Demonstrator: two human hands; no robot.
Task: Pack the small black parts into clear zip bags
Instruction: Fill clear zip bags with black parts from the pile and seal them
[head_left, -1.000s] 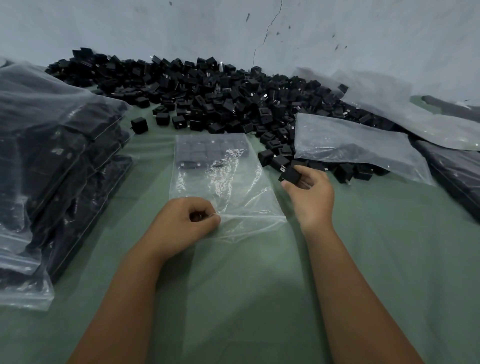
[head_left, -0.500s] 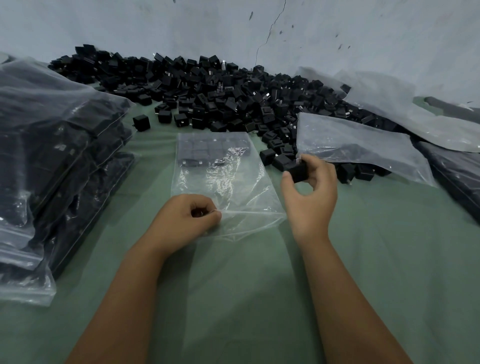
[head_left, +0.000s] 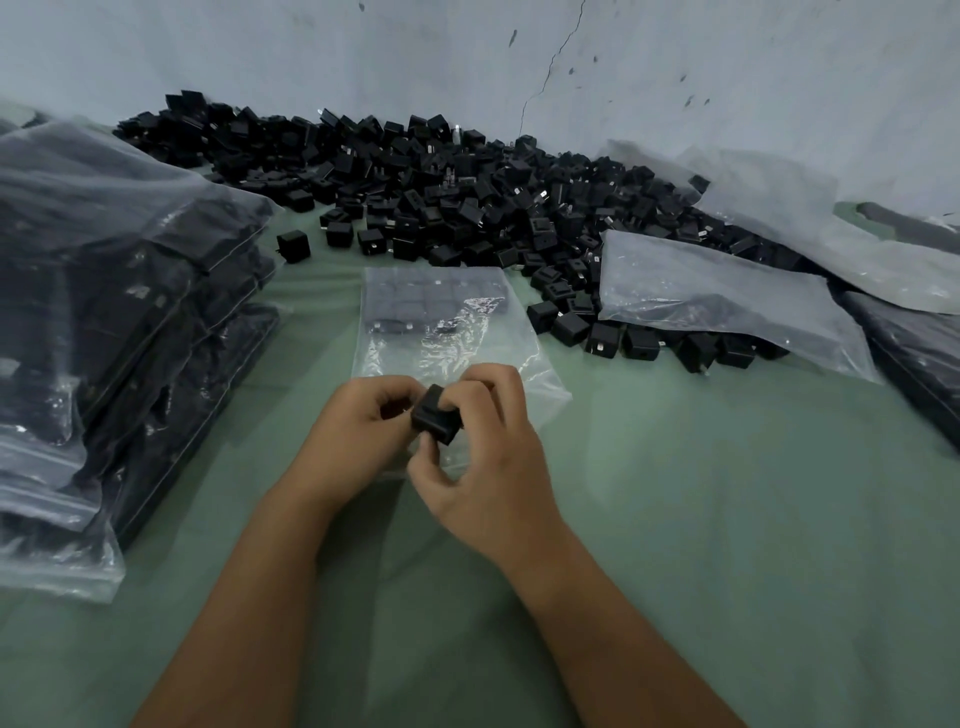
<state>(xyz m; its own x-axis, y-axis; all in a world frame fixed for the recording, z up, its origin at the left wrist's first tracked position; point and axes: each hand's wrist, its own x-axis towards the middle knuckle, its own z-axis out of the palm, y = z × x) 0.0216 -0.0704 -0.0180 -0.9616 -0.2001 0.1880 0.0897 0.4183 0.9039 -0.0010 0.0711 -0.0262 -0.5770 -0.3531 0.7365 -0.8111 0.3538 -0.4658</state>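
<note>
From the head camera, we pinch a small black cube-shaped part (head_left: 437, 422) between the thumb and curled fingers of our right hand (head_left: 480, 457), holding it at the near, open edge of a clear zip bag (head_left: 452, 332) that lies flat on the green cloth (head_left: 727, 519). Our left hand (head_left: 358, 436) sits just left of the part, fingers curled tight on the bag's near edge, touching the right hand. Inside the bag, at its far end, a row of black parts (head_left: 431, 304) already lies side by side. Beyond the bag, a wide heap of loose black parts (head_left: 441, 192) runs along the foot of a pale, cracked wall (head_left: 519, 62). To the left of the bag, a stack of filled bags (head_left: 114, 322) rises in layers. To its right, a clear bag (head_left: 717, 291) rests over the edge of the heap, with more plastic bags (head_left: 810, 228) behind it; what those hold we cannot tell.
</note>
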